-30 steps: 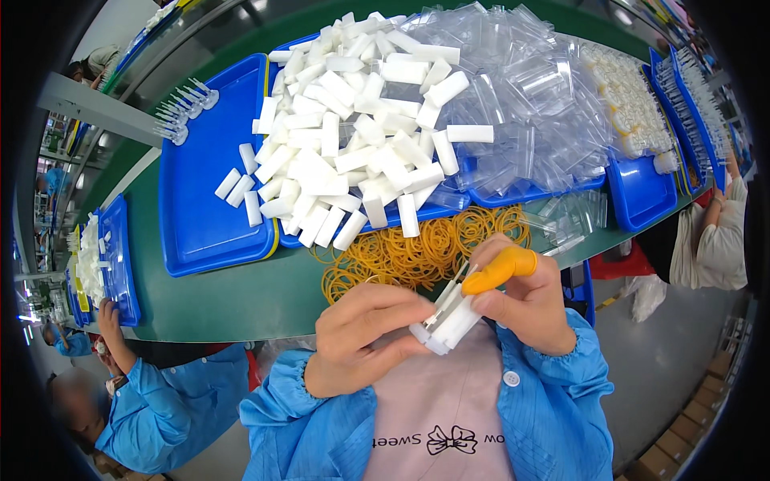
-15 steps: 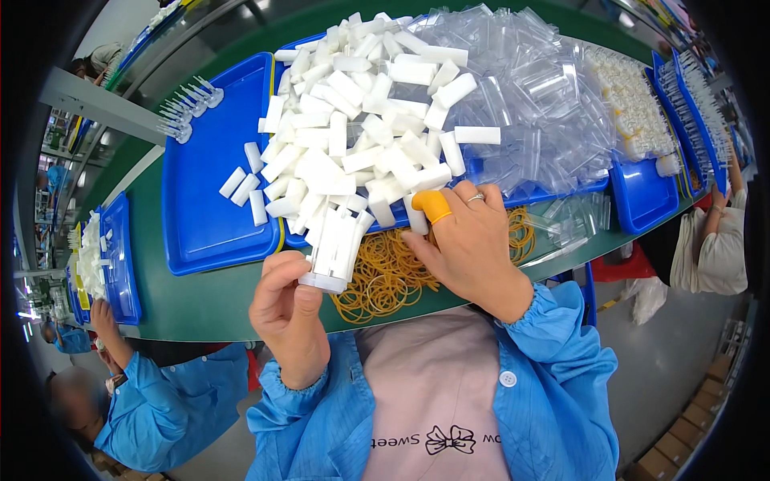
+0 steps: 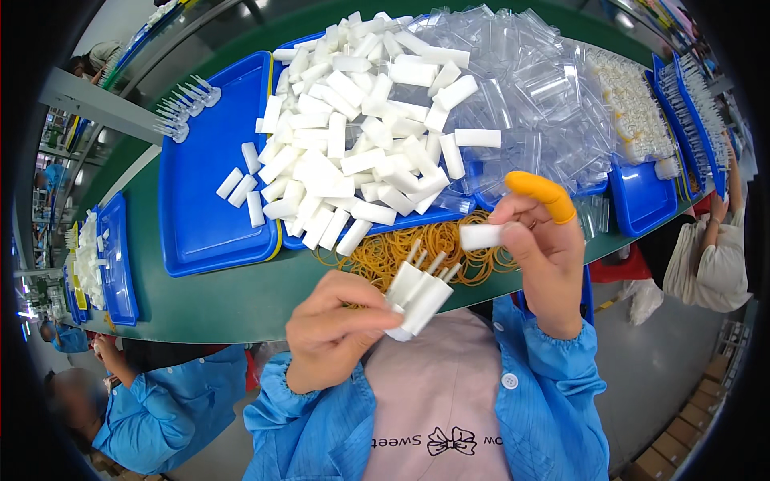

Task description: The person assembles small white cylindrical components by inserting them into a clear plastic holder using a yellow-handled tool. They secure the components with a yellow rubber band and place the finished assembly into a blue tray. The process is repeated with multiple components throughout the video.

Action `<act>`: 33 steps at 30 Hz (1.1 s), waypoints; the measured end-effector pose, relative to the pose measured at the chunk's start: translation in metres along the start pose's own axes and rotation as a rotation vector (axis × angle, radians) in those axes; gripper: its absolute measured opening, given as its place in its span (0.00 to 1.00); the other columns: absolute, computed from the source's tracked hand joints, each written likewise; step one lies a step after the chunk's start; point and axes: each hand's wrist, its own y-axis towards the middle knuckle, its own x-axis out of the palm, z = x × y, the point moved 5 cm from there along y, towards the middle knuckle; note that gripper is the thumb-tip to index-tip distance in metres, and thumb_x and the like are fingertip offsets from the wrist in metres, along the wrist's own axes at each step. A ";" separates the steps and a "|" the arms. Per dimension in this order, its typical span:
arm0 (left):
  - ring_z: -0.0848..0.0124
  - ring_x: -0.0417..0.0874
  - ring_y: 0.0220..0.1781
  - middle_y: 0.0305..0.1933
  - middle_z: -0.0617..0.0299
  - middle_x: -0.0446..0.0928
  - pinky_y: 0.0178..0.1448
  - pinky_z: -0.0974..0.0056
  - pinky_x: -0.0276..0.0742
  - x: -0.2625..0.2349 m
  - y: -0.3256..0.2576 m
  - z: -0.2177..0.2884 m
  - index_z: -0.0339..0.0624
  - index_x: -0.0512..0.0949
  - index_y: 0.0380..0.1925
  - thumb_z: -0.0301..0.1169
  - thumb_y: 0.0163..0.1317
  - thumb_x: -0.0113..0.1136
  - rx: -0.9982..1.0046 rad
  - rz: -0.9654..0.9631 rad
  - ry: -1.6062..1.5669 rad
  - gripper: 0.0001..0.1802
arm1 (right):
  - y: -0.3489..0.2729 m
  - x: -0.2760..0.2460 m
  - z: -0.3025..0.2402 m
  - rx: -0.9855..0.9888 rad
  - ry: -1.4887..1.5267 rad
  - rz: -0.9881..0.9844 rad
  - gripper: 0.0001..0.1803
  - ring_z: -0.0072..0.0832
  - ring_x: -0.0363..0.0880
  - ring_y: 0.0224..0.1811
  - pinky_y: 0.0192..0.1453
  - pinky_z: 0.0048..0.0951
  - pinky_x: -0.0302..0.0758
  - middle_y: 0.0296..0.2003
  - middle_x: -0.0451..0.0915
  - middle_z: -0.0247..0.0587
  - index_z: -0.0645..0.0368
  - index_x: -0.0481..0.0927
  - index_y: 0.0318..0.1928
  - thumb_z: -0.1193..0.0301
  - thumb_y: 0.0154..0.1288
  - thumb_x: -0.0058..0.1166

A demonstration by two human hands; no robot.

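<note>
My left hand point(image 3: 333, 325) grips the base of a pronged holder point(image 3: 419, 301), which is tilted up to the right. White blocks sit side by side on the holder, and several thin pale prongs stick out past them. To its upper right, my right hand point(image 3: 549, 256) pinches a loose white foam block point(image 3: 480, 236) between thumb and fingers, apart from the holder. An orange finger cot point(image 3: 541, 195) covers one finger of this hand. Beyond both hands lies a big heap of white foam blocks point(image 3: 345, 132).
Orange rubber bands point(image 3: 373, 264) lie along the near table edge. Clear plastic sleeves point(image 3: 521, 88) are heaped right of the foam. A blue tray point(image 3: 212, 216) at left holds pronged pieces point(image 3: 188, 104) and a few blocks. Co-workers point(image 3: 172, 409) sit at both sides.
My right hand has lifted a foam block off the heap and moved right and nearer. My left hand has shifted right and tilted the holder, so its prong tips now show.
</note>
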 end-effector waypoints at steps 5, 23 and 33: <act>0.66 0.76 0.36 0.37 0.61 0.77 0.39 0.65 0.69 0.014 0.004 0.008 0.43 0.84 0.34 0.17 0.43 0.64 0.080 -0.115 0.060 0.15 | 0.001 -0.005 -0.001 -0.018 0.046 -0.014 0.19 0.20 0.73 0.39 0.47 0.22 0.69 0.37 0.76 0.39 0.65 0.66 0.58 0.73 0.68 0.46; 0.67 0.77 0.33 0.34 0.60 0.77 0.35 0.65 0.69 0.024 0.006 0.013 0.41 0.84 0.34 0.18 0.37 0.63 0.196 -0.139 0.121 0.18 | -0.005 -0.001 0.010 0.245 0.277 -0.022 0.25 0.21 0.76 0.38 0.44 0.21 0.72 0.37 0.73 0.38 0.66 0.64 0.57 0.79 0.59 0.53; 0.68 0.76 0.33 0.35 0.60 0.76 0.29 0.68 0.70 0.026 0.006 0.021 0.44 0.85 0.33 0.21 0.36 0.64 0.289 -0.204 0.216 0.18 | -0.008 -0.006 0.011 0.270 0.341 -0.102 0.23 0.24 0.78 0.40 0.49 0.26 0.75 0.34 0.72 0.34 0.66 0.67 0.54 0.81 0.57 0.56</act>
